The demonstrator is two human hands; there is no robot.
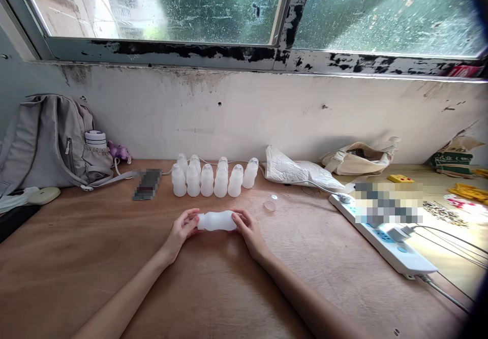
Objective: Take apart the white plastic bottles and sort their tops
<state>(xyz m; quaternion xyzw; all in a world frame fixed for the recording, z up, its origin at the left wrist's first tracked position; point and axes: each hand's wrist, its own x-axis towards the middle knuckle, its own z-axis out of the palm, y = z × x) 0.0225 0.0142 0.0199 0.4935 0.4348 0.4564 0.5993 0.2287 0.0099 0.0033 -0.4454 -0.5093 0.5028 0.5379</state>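
Note:
A white translucent plastic bottle lies sideways between my two hands, just over the brown tabletop. My left hand grips its narrower end with the fingertips. Around the wider end, my right hand is closed, thumb on the near side. Beyond them stands a group of similar bottles, upright and with clear domed caps. To the right of my hands a loose clear cap rests on the table. Fingers behind the held bottle are partly hidden.
A grey backpack and a blurred phone-like object occupy the left. At the right lie a white padded pouch, a cream bag and a white power strip with plugged-in cables. The wall closes off the back.

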